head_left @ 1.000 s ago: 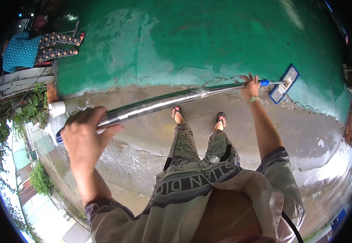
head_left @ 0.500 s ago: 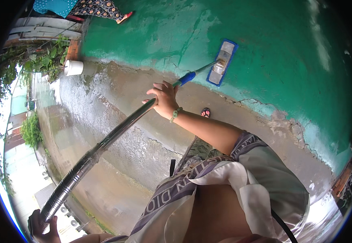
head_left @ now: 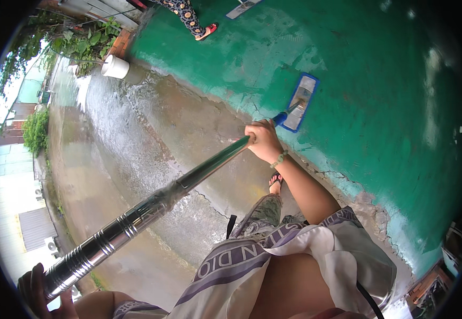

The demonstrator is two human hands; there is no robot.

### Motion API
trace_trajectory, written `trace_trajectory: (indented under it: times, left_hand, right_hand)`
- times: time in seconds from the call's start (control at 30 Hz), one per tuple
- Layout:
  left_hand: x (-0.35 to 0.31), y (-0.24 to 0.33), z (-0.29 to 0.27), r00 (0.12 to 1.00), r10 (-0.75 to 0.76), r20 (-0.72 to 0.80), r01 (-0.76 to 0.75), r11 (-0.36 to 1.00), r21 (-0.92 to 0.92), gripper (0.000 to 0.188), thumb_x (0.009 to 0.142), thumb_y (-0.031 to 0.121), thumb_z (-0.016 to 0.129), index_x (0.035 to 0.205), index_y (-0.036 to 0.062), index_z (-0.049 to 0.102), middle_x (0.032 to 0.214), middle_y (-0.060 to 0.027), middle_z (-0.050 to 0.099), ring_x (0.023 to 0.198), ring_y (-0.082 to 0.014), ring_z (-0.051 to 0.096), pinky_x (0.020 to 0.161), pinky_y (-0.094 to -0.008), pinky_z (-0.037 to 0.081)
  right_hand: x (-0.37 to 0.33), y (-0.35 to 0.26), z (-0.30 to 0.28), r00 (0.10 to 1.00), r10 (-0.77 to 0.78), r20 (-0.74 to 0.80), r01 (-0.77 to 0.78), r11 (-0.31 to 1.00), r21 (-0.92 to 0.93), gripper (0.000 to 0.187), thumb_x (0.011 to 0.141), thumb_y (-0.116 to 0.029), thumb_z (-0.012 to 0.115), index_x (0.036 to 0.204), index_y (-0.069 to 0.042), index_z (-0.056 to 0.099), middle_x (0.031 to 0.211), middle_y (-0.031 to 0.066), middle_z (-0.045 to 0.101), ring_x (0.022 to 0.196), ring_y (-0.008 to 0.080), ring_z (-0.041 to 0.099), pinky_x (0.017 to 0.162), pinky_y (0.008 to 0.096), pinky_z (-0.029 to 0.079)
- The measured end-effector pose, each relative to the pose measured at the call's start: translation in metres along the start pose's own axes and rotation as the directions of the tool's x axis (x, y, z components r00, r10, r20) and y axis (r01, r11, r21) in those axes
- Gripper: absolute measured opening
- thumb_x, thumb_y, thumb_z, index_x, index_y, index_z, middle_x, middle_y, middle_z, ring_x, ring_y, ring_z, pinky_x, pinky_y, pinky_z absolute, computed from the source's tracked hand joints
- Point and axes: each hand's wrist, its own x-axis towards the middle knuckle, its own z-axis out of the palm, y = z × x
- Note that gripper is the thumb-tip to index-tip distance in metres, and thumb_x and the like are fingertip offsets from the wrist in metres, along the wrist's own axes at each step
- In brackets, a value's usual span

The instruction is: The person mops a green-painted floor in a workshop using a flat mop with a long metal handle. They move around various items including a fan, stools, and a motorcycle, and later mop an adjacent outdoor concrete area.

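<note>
Across the view runs a flat mop: a shiny metal handle (head_left: 151,204) with a blue section near its flat, blue-edged head (head_left: 301,102). The head lies on the green floor, up and to the right of my hands. My right hand (head_left: 264,140), with a bead bracelet at the wrist, wraps around the handle above the blue section. At the lower left, my left hand (head_left: 42,297) grips the handle's upper end; shadow and the picture's rim partly hide its fingers.
A person's leg and red shoe (head_left: 208,32) stand on the green floor (head_left: 379,122) at the top, near a second flat mop head (head_left: 243,8). A white bucket (head_left: 115,67) is by the plants. Cracked edging borders the wet concrete (head_left: 135,127). My sandalled foot (head_left: 275,183) is below the mop.
My view has shifted. My right hand and the mop head appear farther right and lower. The other person's leg shows more fully, and a second mop head has come into view.
</note>
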Motion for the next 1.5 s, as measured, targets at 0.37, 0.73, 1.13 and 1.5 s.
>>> trace_trajectory:
  times: [0.37,0.73,1.13,1.5]
  left_hand:
    - [0.092,0.079,0.132,0.885,0.465,0.025,-0.466,0.882,0.073,0.047,0.071,0.037,0.072,0.102,0.0033,0.064,0.082,-0.0100,0.061,0.070,-0.0263,0.058,0.061,-0.0375,0.045]
    - [0.193,0.131,0.161,0.913,0.386,0.134,-0.394,0.918,0.041,0.044,0.069,0.030,0.077,0.097,-0.0019,0.064,0.080,-0.0124,0.061,0.069,-0.0272,0.058,0.062,-0.0366,0.045]
    - [0.159,0.045,0.155,0.962,0.111,0.250,-0.167,0.962,0.217,0.045,0.068,0.028,0.078,0.105,0.0035,0.065,0.085,-0.0093,0.064,0.074,-0.0269,0.060,0.068,-0.0370,0.048]
    - [0.132,-0.012,0.140,0.939,0.133,0.316,-0.261,0.875,0.408,0.050,0.068,0.022,0.079,0.111,0.0051,0.063,0.088,-0.0077,0.064,0.074,-0.0250,0.060,0.067,-0.0356,0.048]
  right_hand:
    - [0.128,0.139,-0.033,0.931,-0.008,-0.365,-0.058,0.984,-0.169,0.037,0.072,-0.027,0.076,0.057,-0.003,0.051,0.061,0.0103,0.051,0.064,0.0309,0.049,0.064,0.0392,0.038]
    - [0.255,0.166,-0.036,0.892,-0.046,-0.451,-0.010,0.993,-0.121,0.036,0.073,-0.023,0.075,0.057,-0.006,0.047,0.062,0.0084,0.050,0.068,0.0294,0.048,0.069,0.0402,0.038]
    - [0.317,0.080,0.103,0.988,-0.142,-0.056,0.147,0.984,0.101,0.038,0.069,-0.033,0.078,0.056,-0.008,0.053,0.068,0.0057,0.055,0.077,0.0274,0.051,0.071,0.0415,0.033]
    - [0.314,0.013,0.204,0.964,-0.178,0.196,0.150,0.977,0.149,0.011,0.074,-0.025,0.064,0.073,-0.015,0.062,0.082,0.0023,0.060,0.095,0.0267,0.054,0.087,0.0567,0.033]
